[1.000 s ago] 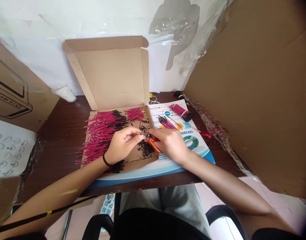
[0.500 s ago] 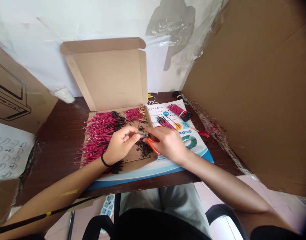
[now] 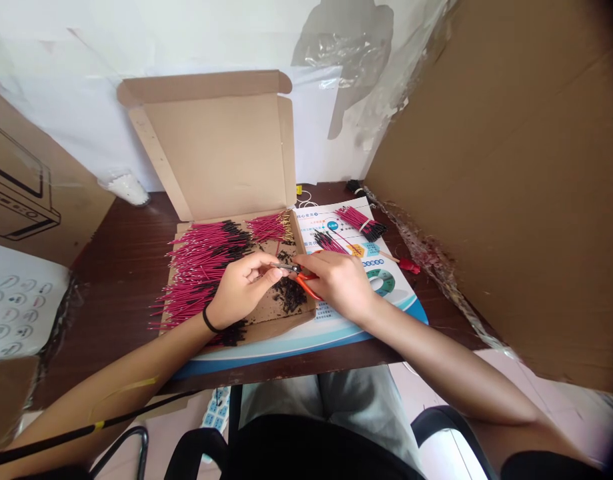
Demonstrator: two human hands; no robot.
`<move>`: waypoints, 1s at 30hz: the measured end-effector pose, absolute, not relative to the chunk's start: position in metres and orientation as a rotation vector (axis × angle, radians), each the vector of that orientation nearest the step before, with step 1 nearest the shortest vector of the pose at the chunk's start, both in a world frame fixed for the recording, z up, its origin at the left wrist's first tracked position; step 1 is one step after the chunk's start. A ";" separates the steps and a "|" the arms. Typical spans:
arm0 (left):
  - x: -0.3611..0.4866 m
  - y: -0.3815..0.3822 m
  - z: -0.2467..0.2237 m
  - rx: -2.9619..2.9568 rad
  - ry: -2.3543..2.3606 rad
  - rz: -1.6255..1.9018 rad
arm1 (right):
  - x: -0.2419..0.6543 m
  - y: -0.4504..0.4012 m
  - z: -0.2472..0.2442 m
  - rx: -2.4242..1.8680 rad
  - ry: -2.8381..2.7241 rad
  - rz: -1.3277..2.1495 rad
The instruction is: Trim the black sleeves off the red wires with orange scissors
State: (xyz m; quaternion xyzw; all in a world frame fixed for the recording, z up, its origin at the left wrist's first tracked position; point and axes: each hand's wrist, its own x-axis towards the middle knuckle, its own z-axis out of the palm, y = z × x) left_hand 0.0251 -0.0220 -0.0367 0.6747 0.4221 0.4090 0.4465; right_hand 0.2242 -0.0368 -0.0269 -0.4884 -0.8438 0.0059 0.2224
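Over a cardboard box (image 3: 266, 312), the right hand (image 3: 343, 280) grips orange-handled scissors (image 3: 307, 287). At the blades, the left hand's (image 3: 242, 287) hold is unclear. Red wires (image 3: 199, 267) line the box's left.

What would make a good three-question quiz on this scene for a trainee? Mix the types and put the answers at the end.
1. Multiple choice: which hand is around the handles of the orange tool?
a) left
b) right

2. True or false: the box's lid stands open.

3. Open question: where do the black scraps lie?

Key:
1: b, the right hand.
2: True.
3: On the floor of the box, toward its right side.
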 end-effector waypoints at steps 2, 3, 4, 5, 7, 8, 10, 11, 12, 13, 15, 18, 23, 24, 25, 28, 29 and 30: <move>0.025 -0.021 -0.037 1.664 1.030 1.018 | 0.224 -0.036 -0.028 -1.348 -2.312 0.059; 0.025 -0.021 -0.037 1.666 1.024 1.023 | 0.223 -0.036 -0.028 -1.346 -2.297 0.084; 0.025 -0.021 -0.036 1.667 1.018 1.028 | 0.222 -0.036 -0.028 -1.349 -2.279 0.110; 0.025 -0.020 -0.036 1.666 1.010 1.033 | 0.221 -0.036 -0.027 -1.356 -2.260 0.134; 0.025 -0.020 -0.035 1.654 1.000 1.039 | 0.220 -0.036 -0.025 -1.378 -2.231 0.175; 0.025 -0.020 -0.035 1.645 0.998 1.039 | 0.219 -0.036 -0.025 -1.385 -2.224 0.187; 0.025 -0.020 -0.036 1.632 1.002 1.036 | 0.219 -0.037 -0.023 -1.387 -2.226 0.198; 0.025 -0.020 -0.036 1.626 1.004 1.036 | 0.219 -0.037 -0.023 -1.385 -2.234 0.194; 0.025 -0.020 -0.036 1.622 1.006 1.037 | 0.219 -0.037 -0.023 -1.385 -2.244 0.183; 0.025 -0.020 -0.037 1.622 1.008 1.038 | 0.218 -0.037 -0.023 -1.386 -2.255 0.167; 0.025 -0.020 -0.038 1.635 1.014 1.041 | 0.218 -0.037 -0.024 -1.386 -2.280 0.131; 0.024 -0.020 -0.039 1.668 1.025 1.027 | 0.218 -0.037 -0.025 -1.369 -2.303 0.080; 0.024 -0.020 -0.038 1.687 1.032 1.005 | 0.222 -0.035 -0.027 -1.329 -2.340 0.043; 0.024 -0.020 -0.038 1.694 1.036 1.000 | 0.223 -0.035 -0.028 -1.327 -2.353 0.059; 0.024 -0.020 -0.037 1.700 1.038 0.992 | 0.224 -0.035 -0.028 -1.330 -2.363 0.079; 0.024 -0.019 -0.036 1.689 1.016 0.983 | 0.226 -0.034 -0.028 -1.352 -2.359 0.137; 0.024 -0.019 -0.036 1.680 1.002 0.985 | 0.225 -0.034 -0.028 -1.354 -2.345 0.151; 0.025 -0.019 -0.035 1.673 0.990 0.991 | 0.225 -0.034 -0.028 -1.355 -2.326 0.165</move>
